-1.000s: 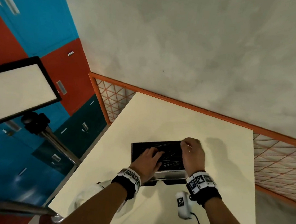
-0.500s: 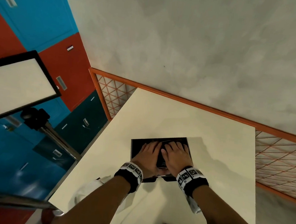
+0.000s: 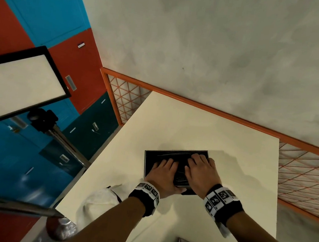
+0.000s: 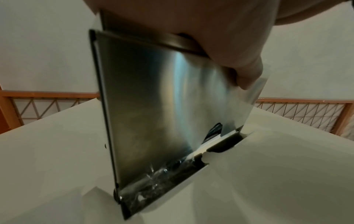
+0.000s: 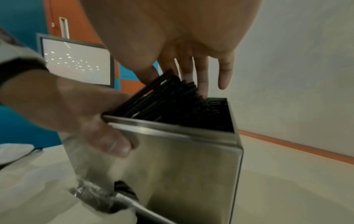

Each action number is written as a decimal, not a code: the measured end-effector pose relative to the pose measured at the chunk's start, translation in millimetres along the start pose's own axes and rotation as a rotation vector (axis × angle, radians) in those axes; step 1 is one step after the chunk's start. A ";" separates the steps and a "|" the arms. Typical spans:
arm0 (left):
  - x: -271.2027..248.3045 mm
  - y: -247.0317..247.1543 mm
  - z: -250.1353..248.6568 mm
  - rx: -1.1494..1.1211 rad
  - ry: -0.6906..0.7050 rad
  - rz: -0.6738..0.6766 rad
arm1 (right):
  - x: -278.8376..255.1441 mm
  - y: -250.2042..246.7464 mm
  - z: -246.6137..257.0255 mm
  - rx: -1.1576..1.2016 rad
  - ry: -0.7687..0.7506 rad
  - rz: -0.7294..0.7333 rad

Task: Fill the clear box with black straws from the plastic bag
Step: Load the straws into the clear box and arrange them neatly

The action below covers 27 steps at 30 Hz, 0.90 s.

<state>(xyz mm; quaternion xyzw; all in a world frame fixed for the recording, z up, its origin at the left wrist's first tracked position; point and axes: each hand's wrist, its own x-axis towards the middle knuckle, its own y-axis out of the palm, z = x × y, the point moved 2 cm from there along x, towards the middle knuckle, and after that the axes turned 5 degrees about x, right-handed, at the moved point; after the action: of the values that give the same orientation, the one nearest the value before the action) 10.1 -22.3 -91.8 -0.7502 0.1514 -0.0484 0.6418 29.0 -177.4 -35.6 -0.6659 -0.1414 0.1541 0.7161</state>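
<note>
Box (image 3: 152, 159) stands near the table's (image 3: 193, 120) right edge, stuffed w/ black straws (image 5: 172, 103): light, springy, so left hand (image 3: 162, 173) grips its near rim while right hand (image 3: 201, 168) presses flat-fingered on top.

The box (image 5: 172, 159) looks like shiny, smooth metal. The straws (image 5: 172, 103) are black, matt plastic. Crinkly clear plastic (image 5: 91, 192) lies at its foot. The table (image 3: 202, 129) is smooth and matt.

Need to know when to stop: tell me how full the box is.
Nearly full: straws pile above the box rim at one end, under the right hand.
</note>
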 end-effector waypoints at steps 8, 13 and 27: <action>-9.1 2.8 -3.8 -0.002 0.054 -0.034 | 20.7 10.5 -5.8 0.056 -0.024 0.199; -10.6 8.5 -3.4 0.045 0.098 -0.135 | 21.6 13.5 4.4 0.038 -0.032 0.327; -19.6 17.2 -10.4 0.021 -0.002 -0.115 | 5.3 15.7 8.4 -0.092 -0.123 0.168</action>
<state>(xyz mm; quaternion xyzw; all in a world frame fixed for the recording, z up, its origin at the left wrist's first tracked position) -14.1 -28.8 -104.5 -0.7511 0.1067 -0.0860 0.6458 29.9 -166.5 -50.7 -0.6968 -0.1357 0.2474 0.6594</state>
